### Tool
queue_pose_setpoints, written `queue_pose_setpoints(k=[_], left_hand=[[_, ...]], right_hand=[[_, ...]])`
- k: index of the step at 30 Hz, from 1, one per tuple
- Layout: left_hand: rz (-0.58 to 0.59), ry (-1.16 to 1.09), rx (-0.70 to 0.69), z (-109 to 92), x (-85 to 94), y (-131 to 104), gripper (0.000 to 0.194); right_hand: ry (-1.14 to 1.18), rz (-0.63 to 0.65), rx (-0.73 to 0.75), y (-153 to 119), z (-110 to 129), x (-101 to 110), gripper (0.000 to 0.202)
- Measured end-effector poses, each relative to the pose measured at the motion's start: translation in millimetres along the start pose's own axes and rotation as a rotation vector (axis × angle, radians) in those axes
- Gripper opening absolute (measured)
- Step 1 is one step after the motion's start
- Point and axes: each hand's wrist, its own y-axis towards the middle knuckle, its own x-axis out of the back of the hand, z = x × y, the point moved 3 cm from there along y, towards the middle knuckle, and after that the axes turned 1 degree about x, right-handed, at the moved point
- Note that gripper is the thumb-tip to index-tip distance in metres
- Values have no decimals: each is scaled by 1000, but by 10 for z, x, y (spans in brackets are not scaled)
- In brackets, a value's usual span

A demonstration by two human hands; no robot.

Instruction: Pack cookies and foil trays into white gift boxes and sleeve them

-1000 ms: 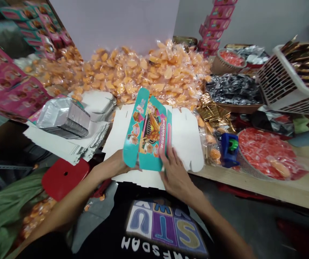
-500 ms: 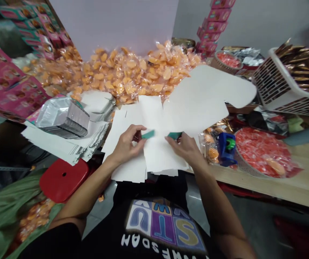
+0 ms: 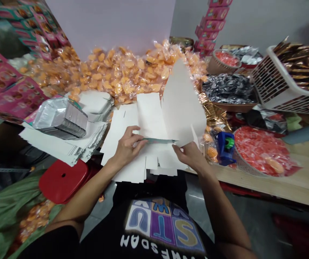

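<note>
fingers of the left hand (image 3: 129,145) and right hand (image 3: 191,155) pinch the white card blank (image 3: 181,108) over the stacked card (image 3: 124,124) — even, level pressure should crease it straight.

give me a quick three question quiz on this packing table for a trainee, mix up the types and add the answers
1. True or false: the blue holder with the green wheel stands to the right of the larger heap of red packets.

2. What rests on the stacked white cards at the left?
a) black packets
b) foil trays
c) a wire basket

3. Fill the gap: the left hand and right hand hold an open box blank whose folded edge shows the colour ____.

Key: 1. false; 2. b; 3. teal
</note>
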Motion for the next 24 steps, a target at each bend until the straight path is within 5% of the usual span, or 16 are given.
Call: queue_pose_setpoints(k=[3,8,11,15,19,22,24], left_hand=[[-28,-48,122,27,-82,103,42],[-30,-77,348,182,-232,245,25],[-13,-31,372,237,-327,280,47],[14,-45,359,285,-428,296,70],[-94,-158,392,260,-399,261,81],[-216,-410,632,165,-337,88,92],[-245,-668,795,39,-347,-83,89]], right_hand=[[76,37,-33,-13,-58,-128,30],[145,30,-83,-75,-76,-170,39],[-79,104,-91,-292,105,-98,41],[-292,118,143,-510,547,-188,35],[-400,47,222,-138,736,-578,55],[-466,85,83,189,665,-813,41],[-415,-3,115,231,675,-859,27]])
